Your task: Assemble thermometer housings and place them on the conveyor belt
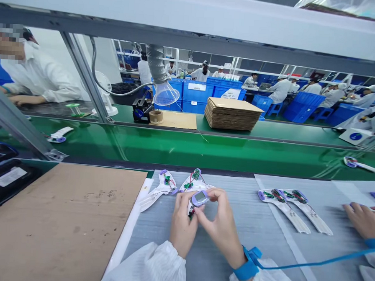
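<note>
Over the grey mat (pixel 206 259), in the head view, holds a small purple piece (pixel 200 197) with a little grey screen, tipped a bit, facing up. Keeps it between the two hands, up near the fingertips. With the left hand (pixel 183 226), wraps closed fingers around a white part (pixel 190 208) with bits of green and red in it, just under the screen, and touches the purple piece at its left side. With the right hand (pixel 221 217), pinches the right side of the purple piece, thumb low and pointing finger high. Cannot tell how the two bits fit together, as fingers hide the join. Wears a blue band (pixel 247 264) on the right wrist.

Just past the fingers, shows a white shell (pixel 195 183) with wires and green boards, and beside it, to the left, a long white handle (pixel 159 190). Farther right, well apart from the grip, shows two curved handles (pixel 286 210) side by side, then a co-worker's hand (pixel 362 219). To the left, shows a flat brown board (pixel 60 226); beyond the mat, a green belt (pixel 174 150).
</note>
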A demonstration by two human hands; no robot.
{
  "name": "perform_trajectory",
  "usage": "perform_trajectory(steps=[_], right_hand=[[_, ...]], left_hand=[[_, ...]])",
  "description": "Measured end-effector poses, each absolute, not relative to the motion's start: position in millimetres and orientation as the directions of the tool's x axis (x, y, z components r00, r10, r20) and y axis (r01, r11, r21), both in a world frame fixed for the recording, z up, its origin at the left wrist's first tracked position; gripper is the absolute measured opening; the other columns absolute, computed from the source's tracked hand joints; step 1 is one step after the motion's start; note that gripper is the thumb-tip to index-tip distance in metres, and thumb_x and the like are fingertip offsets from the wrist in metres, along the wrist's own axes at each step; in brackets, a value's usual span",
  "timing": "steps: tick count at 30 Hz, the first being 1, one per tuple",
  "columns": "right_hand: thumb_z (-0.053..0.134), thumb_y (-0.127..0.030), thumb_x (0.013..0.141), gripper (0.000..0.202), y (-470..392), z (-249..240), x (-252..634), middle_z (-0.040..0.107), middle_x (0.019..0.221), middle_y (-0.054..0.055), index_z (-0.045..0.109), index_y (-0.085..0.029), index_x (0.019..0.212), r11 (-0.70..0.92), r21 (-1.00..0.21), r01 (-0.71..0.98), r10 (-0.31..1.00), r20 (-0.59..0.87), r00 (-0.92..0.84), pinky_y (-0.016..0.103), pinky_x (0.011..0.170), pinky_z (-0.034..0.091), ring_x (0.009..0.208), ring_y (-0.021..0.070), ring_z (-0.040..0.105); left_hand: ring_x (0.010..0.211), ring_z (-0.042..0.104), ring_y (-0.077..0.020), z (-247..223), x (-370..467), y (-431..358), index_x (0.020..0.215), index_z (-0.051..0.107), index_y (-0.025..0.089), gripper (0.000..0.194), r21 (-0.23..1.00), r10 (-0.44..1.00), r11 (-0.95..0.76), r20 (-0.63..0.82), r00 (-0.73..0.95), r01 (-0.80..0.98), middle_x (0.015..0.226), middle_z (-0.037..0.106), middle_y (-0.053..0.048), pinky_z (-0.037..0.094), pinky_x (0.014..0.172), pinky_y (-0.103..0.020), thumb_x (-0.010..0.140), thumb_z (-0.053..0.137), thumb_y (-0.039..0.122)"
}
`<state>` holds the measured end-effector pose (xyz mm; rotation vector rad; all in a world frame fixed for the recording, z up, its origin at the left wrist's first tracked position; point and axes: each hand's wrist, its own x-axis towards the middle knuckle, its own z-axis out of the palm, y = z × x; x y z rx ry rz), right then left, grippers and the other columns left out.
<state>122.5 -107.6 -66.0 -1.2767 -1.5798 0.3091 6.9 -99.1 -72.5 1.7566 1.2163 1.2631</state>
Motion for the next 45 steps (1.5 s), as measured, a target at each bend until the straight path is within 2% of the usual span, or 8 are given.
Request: perform_trajectory(steps=[4,8,12,16,24,34,39,45], right_hand=[[0.062,-0.017,0.070,0.031,-108,-66,123,0.049,0.092,0.005,0.043,-0.020,0.095,0.346,-0.737,0.581,0.852,0.505,0.134,0.036,0.076,0.045,0.089,0.0214,0.052],[0.062,-0.016,0.070,0.033,-110,-65,126,0.051,0.092,0.004,0.041,-0.021,0.094,0.343,-0.813,0.471,0.867,0.466,0.175,0.037,0.079,0.046,0.091,0.0212,0.054],[0.062,-0.013,0.070,0.034,-114,-61,128,0.051,0.099,0.005,0.039,-0.022,0.094,0.455,-0.826,0.333,0.838,0.523,0.155,0.039,0.084,0.044,0.098,0.0215,0.053],[0.060,-0.009,0.069,0.035,-118,-58,129,0.049,0.100,0.006,0.039,-0.023,0.094,0.543,-0.787,0.294,0.815,0.578,0.042,0.040,0.083,0.044,0.097,0.0218,0.052],[0.060,-0.015,0.069,0.035,-118,-55,129,0.052,0.094,0.004,0.040,-0.022,0.096,0.426,-0.797,0.428,0.881,0.473,0.003,0.036,0.079,0.045,0.091,0.0205,0.054],[0.060,-0.021,0.072,0.030,-119,-52,131,0.055,0.096,0.006,0.042,-0.021,0.097,0.356,-0.790,0.499,0.913,0.409,-0.005,0.036,0.077,0.048,0.089,0.0207,0.056],[0.062,-0.019,0.072,0.036,-120,-47,134,0.058,0.098,0.005,0.042,-0.022,0.102,0.337,-0.815,0.471,0.931,0.363,-0.039,0.036,0.080,0.048,0.091,0.0203,0.058],[0.065,-0.021,0.070,0.042,-120,-45,135,0.060,0.099,0.006,0.042,-0.022,0.105,0.343,-0.802,0.490,0.931,0.360,-0.062,0.036,0.076,0.051,0.088,0.0207,0.060]], left_hand=[[0.106,0.046,-0.0202,-76,10,-104,0.112,0.045,0.024,0.037,0.895,0.927,-0.371,0.344,0.147,0.248,0.107,0.046,-0.005,0.038,0.090,-0.034,0.079,0.053,0.010],[0.108,0.046,-0.0216,-73,10,-106,0.113,0.046,0.023,0.037,0.919,0.925,-0.363,0.334,0.183,0.155,0.110,0.047,-0.006,0.036,0.092,-0.036,0.079,0.051,0.011],[0.113,0.045,-0.0235,-70,10,-102,0.120,0.043,0.023,0.048,0.967,0.959,-0.253,0.246,0.139,0.035,0.118,0.048,-0.007,0.035,0.095,-0.037,0.075,0.059,0.016],[0.106,0.051,-0.0234,-71,9,-98,0.114,0.048,0.021,0.050,0.975,0.970,-0.222,0.224,0.097,-0.031,0.110,0.052,-0.006,0.039,0.092,-0.036,0.068,0.064,0.012],[0.098,0.052,-0.0208,-74,5,-100,0.109,0.053,0.024,0.047,0.903,0.928,-0.372,0.361,0.091,0.215,0.102,0.045,-0.004,0.042,0.087,-0.034,0.066,0.072,0.020],[0.097,0.050,-0.0213,-73,3,-99,0.111,0.048,0.022,0.040,0.850,0.909,-0.417,0.382,0.170,0.322,0.102,0.041,-0.006,0.042,0.087,-0.037,0.075,0.065,0.027],[0.097,0.050,-0.0228,-73,1,-101,0.114,0.045,0.020,0.042,0.798,0.900,-0.437,0.391,0.194,0.415,0.104,0.040,-0.008,0.044,0.084,-0.038,0.078,0.061,0.035],[0.095,0.051,-0.0237,-73,0,-101,0.113,0.045,0.018,0.042,0.773,0.892,-0.453,0.390,0.231,0.444,0.102,0.041,-0.009,0.046,0.079,-0.038,0.079,0.058,0.037]])
